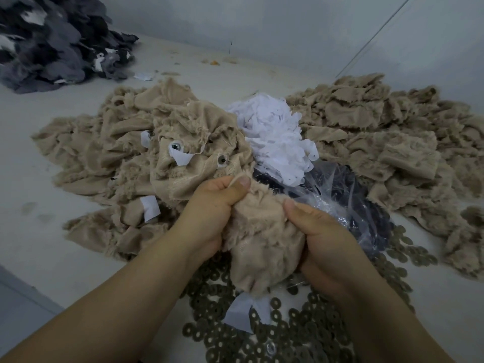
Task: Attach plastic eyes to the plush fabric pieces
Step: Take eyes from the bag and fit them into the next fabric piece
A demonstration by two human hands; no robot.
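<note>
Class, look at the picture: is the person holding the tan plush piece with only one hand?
No: both the left hand and the right hand grip the tan plush piece from opposite sides.

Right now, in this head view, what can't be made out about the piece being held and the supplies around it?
- Whether an eye is in the beige plush piece: left hand and right hand grip it, bunched.
- Contents of the clear plastic bag: dark, glare and white fabric scraps cover it.
- The extent of the washers: cut off by the bottom edge and both arms.
</note>
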